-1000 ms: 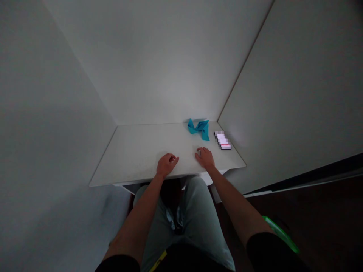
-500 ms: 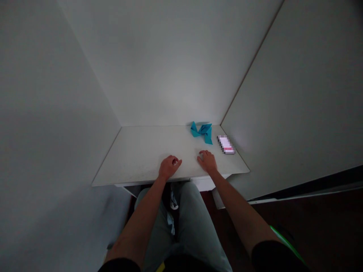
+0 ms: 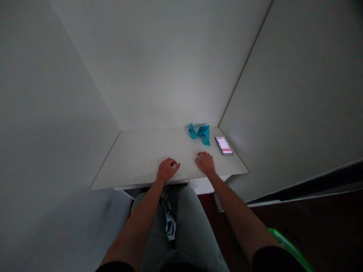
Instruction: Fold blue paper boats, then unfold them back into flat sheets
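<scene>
A folded teal paper figure, origami-like, lies at the back of the white desk, against the rear wall. My left hand rests loosely curled on the desk near its front edge, holding nothing. My right hand lies a little farther forward, also curled and empty, and is the nearer hand to the teal paper, though apart from it. To the right of the paper lies a flat oblong object, perhaps a phone, its surface hidden by pixelation.
White walls close in the desk at the back and both sides. Below the front edge are my grey-green trousers, with a crumpled pale blue patch on them. A green object sits low on the right, over a dark floor.
The whole view has shifted slightly as my head moved. Both hands stay on the desk in nearly the same pose, and the paper and oblong object have not moved.
</scene>
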A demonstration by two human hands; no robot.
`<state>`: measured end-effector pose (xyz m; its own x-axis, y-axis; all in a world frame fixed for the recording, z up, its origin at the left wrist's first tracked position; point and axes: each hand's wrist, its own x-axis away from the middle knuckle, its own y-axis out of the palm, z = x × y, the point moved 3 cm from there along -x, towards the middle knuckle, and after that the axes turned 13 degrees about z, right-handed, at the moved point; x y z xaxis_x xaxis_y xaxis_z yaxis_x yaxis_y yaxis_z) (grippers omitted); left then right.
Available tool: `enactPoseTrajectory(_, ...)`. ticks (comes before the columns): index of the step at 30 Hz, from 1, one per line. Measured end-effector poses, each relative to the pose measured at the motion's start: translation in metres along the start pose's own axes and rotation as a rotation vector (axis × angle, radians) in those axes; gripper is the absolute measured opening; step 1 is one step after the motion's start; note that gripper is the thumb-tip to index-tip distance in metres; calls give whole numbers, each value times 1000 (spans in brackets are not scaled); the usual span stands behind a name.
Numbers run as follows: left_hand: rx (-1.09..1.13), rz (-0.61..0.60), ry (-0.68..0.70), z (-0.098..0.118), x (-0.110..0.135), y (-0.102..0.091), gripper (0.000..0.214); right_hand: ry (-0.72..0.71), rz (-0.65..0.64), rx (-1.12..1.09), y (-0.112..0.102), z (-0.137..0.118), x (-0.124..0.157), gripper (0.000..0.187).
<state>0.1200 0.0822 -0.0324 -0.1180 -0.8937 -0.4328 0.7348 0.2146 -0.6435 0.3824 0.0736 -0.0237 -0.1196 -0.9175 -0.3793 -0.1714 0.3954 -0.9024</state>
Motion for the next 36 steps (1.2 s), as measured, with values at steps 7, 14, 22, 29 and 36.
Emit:
enactPoseTrajectory(7, -175, 51, 117, 5, 4, 0, 21, -5, 18, 44, 0, -4, 1, 33)
enactPoseTrajectory(14, -309, 121, 173, 7, 6, 1, 32, -3, 36, 6, 3, -3, 1, 31)
enactPoseTrajectory(22, -307, 119, 155, 9, 4, 1, 42, 6, 56, -27, 2, -2, 2, 31)
enactPoseTrajectory(29, -237, 102, 115, 9, 3, 2, 48, -7, 54, -22, 4, -1, 1, 31)
enactPoseTrajectory(36, -236, 102, 117, 6, 2, 5, 50, -18, 40, -17, 2, -3, -1, 34)
